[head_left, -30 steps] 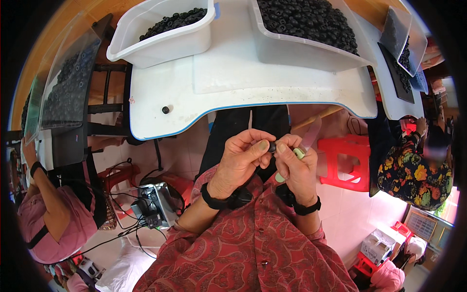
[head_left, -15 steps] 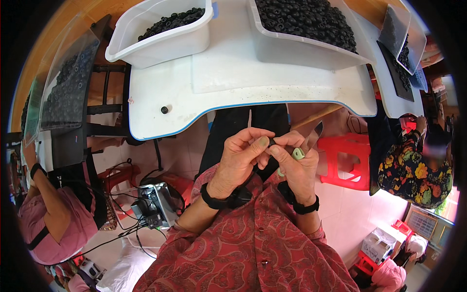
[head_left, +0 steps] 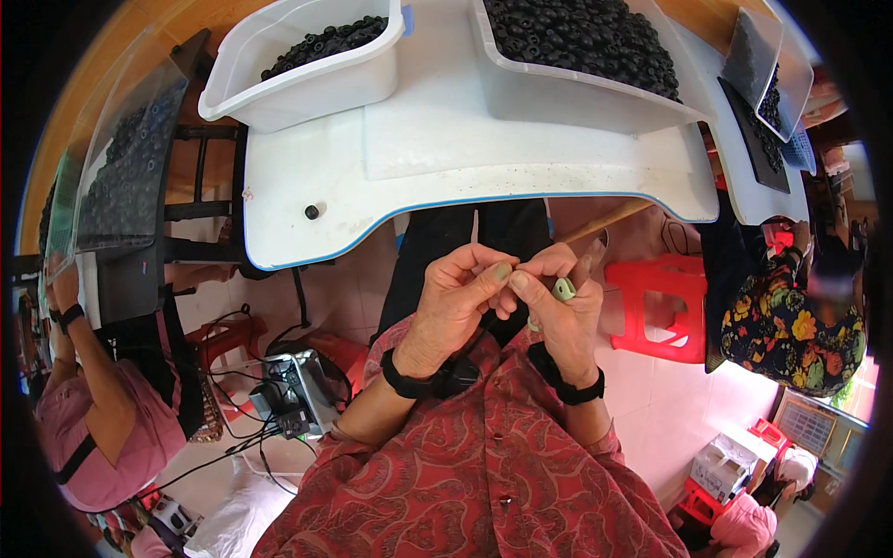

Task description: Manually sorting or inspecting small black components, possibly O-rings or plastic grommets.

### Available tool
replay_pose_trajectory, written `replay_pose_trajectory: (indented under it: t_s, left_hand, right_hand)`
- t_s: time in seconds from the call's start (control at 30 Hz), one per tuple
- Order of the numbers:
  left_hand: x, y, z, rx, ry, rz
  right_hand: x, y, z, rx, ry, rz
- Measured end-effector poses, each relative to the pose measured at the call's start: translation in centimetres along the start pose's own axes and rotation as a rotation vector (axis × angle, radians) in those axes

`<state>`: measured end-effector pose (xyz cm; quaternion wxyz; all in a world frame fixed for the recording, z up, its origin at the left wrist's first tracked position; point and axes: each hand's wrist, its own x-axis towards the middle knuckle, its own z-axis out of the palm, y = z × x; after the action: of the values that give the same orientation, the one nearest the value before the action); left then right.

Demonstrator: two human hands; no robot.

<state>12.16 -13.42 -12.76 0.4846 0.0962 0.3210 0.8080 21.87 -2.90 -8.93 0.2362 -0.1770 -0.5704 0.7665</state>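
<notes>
My left hand [head_left: 458,299] and my right hand [head_left: 564,324] meet above my lap, in front of the table, their thumbs and forefingers pinched together. A small black part, seen between the fingertips a moment ago, is now almost wholly hidden by them. Tucked in my right hand is a knife [head_left: 564,289] with a light green handle; its blade sticks out past the fingers. On the white table [head_left: 419,172] lies one loose black ring-shaped part [head_left: 313,212], left of my hands.
A white tub [head_left: 321,100] partly filled with black rings stands at the back left, a fuller tub [head_left: 586,100] at the back right. A red stool [head_left: 659,307] is on the right. Cables and a metal box [head_left: 302,391] lie at left. Co-workers sit on both sides.
My right hand has shifted slightly left and the knife has turned a little. The black part between the fingertips has gone out of sight. At far left, a co-worker's arm has moved.
</notes>
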Motion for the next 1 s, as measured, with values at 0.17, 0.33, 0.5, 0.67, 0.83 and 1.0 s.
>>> replay_pose_trajectory:
  t_s: [0.17, 0.33, 0.5, 0.67, 0.83, 1.0]
  left_hand:
    - [0.1, -0.5, -0.3, -0.037, -0.012, 0.024]
    - [0.5, -0.6, -0.3, -0.116, -0.022, 0.050]
    - [0.6, -0.3, 0.1, -0.145, -0.015, 0.040]
    - [0.7, -0.3, 0.0, -0.205, -0.025, 0.023]
    - [0.3, -0.3, -0.2, -0.144, -0.007, 0.026]
    - [-0.3, 0.1, 0.0, -0.153, 0.005, -0.050]
  right_hand:
    - [-0.1, -0.2, -0.2, -0.178, 0.116, 0.085]
    - [-0.1, -0.3, -0.1, -0.138, 0.220, 0.123]
    - [-0.3, 0.0, -0.1, -0.187, 0.171, 0.019]
    - [-0.2, -0.1, 0.1, -0.165, 0.141, -0.008]
    - [-0.6, 0.1, 0.4, -0.211, 0.153, 0.031]
    - [-0.8, -0.2, 0.7, -0.117, 0.118, 0.000]
